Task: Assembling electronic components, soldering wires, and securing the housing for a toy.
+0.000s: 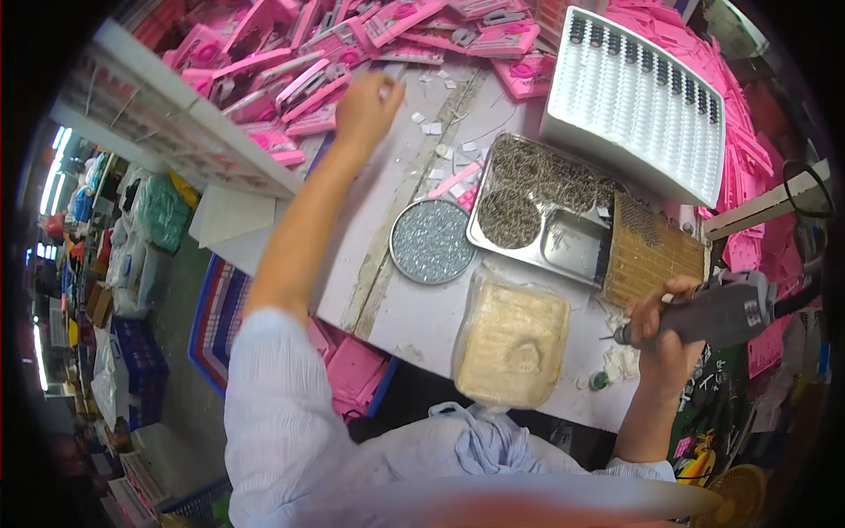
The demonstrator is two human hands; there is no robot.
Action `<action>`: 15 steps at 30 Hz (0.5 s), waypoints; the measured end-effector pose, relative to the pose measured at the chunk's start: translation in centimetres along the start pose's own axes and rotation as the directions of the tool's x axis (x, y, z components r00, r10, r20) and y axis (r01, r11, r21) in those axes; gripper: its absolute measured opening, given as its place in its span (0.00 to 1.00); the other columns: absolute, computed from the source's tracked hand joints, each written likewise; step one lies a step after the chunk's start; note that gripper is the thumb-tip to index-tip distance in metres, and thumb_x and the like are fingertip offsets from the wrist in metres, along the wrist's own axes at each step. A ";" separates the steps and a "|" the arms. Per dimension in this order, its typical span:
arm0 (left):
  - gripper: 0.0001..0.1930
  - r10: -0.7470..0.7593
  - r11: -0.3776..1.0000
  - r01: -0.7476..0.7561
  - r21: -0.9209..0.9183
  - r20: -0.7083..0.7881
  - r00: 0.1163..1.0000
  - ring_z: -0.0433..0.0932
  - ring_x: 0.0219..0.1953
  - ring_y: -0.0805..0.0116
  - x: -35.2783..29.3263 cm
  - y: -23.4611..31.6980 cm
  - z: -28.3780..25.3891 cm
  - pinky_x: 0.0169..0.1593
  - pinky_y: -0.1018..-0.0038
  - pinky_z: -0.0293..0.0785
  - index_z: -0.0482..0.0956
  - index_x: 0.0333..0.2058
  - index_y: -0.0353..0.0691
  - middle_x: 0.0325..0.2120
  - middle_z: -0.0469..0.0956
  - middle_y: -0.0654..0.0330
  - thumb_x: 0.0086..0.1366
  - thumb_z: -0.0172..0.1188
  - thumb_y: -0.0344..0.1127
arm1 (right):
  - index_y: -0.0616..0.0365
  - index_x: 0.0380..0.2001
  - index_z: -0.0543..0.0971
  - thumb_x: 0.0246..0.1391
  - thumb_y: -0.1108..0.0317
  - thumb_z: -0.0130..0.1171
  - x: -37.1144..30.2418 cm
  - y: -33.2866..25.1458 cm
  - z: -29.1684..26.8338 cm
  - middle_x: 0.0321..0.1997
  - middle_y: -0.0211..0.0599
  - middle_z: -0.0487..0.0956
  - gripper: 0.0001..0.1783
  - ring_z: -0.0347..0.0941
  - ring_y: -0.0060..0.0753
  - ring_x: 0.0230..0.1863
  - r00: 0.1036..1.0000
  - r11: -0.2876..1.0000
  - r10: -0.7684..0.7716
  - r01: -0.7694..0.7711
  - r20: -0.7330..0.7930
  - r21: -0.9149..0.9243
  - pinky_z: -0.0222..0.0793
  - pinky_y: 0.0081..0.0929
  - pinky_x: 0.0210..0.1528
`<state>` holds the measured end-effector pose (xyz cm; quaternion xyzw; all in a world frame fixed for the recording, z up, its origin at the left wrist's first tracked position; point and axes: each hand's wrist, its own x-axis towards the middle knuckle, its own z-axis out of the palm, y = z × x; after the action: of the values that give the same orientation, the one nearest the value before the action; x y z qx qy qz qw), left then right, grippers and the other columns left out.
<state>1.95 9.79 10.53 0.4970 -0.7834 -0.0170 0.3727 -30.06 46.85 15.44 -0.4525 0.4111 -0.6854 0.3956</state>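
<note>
My left hand (368,110) reaches to the far left, beside a heap of pink plastic assemblies (308,84). Its fingers are curled in, and whatever may be between them is hidden. On the right, my right hand (660,326) grips a dark grey electric screwdriver (726,312), its thin bit pointing left over the table. Between my hands, a round tin (393,251) holds small silvery screws (433,239). Next to it, a steel compartment tray (572,251) holds many small metal springs (510,216). A brown ridged board (651,260) with small metal pieces overlaps the tray's right end.
A white tray (607,132) of holes, partly filled with black pieces, stands at the back right. A plastic-wrapped yellowish block (510,343) lies at the table's near edge. A white rack (176,110) stands left. More pink parts (748,176) are piled right.
</note>
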 end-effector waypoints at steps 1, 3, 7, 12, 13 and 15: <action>0.22 0.163 0.974 -0.133 0.182 -0.161 0.973 0.82 0.43 0.46 4.1 -5.7 3.1 0.46 0.55 0.78 0.81 0.46 0.35 0.43 0.81 0.47 0.66 0.62 0.50 | 0.59 0.53 0.69 0.54 0.53 0.74 -0.1 -0.2 0.6 0.26 0.27 0.71 0.33 0.68 0.23 0.25 1.000 1.000 0.010 -0.010 0.003 -0.011 0.70 0.30 0.40; 0.26 -0.174 0.923 0.190 0.335 -0.078 0.982 0.80 0.52 0.44 10.6 -6.5 7.7 0.51 0.51 0.79 0.76 0.53 0.36 0.51 0.77 0.44 0.66 0.62 0.50 | 0.59 0.54 0.68 0.54 0.55 0.75 -0.8 -0.5 -0.5 0.27 0.28 0.71 0.34 0.68 0.24 0.26 0.998 0.998 0.057 -0.057 -0.027 -0.016 0.70 0.32 0.42; 0.24 -0.201 0.847 0.236 0.477 -0.125 0.972 0.83 0.47 0.43 16.2 -6.4 13.4 0.47 0.48 0.81 0.75 0.53 0.37 0.49 0.78 0.43 0.67 0.60 0.50 | 0.58 0.52 0.68 0.53 0.56 0.75 -1.5 -1.4 -2.0 0.26 0.28 0.71 0.33 0.70 0.25 0.25 0.992 0.996 0.079 -0.081 -0.102 -0.023 0.71 0.35 0.41; 0.19 -0.121 0.841 0.149 0.520 -0.088 0.989 0.87 0.38 0.46 19.1 -11.1 13.2 0.42 0.49 0.84 0.79 0.48 0.37 0.41 0.84 0.48 0.68 0.58 0.46 | 0.58 0.50 0.69 0.53 0.54 0.75 -0.9 -1.3 -2.6 0.25 0.28 0.71 0.32 0.69 0.25 0.23 0.992 0.996 0.071 -0.076 -0.109 -0.043 0.72 0.35 0.39; 0.14 -0.072 0.824 0.147 0.546 -0.157 0.985 0.88 0.37 0.46 19.3 -10.6 13.0 0.41 0.50 0.84 0.80 0.42 0.38 0.34 0.86 0.50 0.71 0.54 0.43 | 0.58 0.50 0.70 0.53 0.54 0.74 -1.0 -1.1 -2.9 0.25 0.28 0.71 0.31 0.69 0.25 0.23 0.991 0.997 0.049 -0.056 -0.123 -0.057 0.72 0.34 0.39; 0.18 -0.085 0.860 0.160 0.484 -0.173 0.981 0.87 0.39 0.44 20.2 -9.7 11.8 0.41 0.49 0.82 0.81 0.42 0.40 0.35 0.86 0.47 0.73 0.52 0.48 | 0.58 0.51 0.70 0.54 0.56 0.73 -1.0 -0.8 -3.7 0.25 0.29 0.71 0.30 0.70 0.26 0.23 0.990 0.996 0.007 -0.019 -0.144 -0.085 0.72 0.32 0.39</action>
<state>-2.31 -15.19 9.59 0.6246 -0.6990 0.1972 0.2869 -33.45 48.87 14.97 -0.4158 0.4705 -0.6953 0.3497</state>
